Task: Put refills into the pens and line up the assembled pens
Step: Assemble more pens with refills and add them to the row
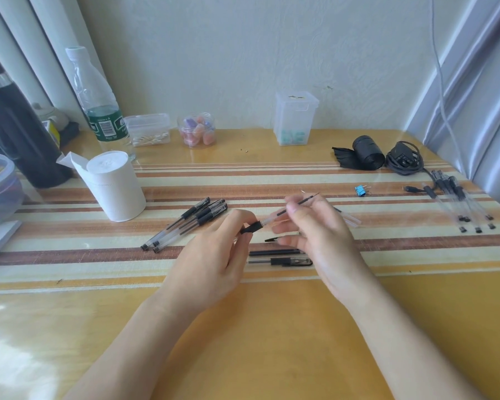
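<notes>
Both forearms reach over the yellow table (272, 342). Left hand (214, 255) pinches the black grip end of a clear pen barrel (260, 223), held above the striped cloth; right hand (315, 226) holds a thin refill (306, 199) pinched between fingertips, its lower end in the barrel. Three assembled pens (185, 223) lie side by side at left, loose pen parts (277, 256) beneath the hands.

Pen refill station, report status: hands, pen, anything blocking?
Left hand grips pen barrel. Right hand feeding refill in. Loose parts beneath; nothing blocking.
</notes>
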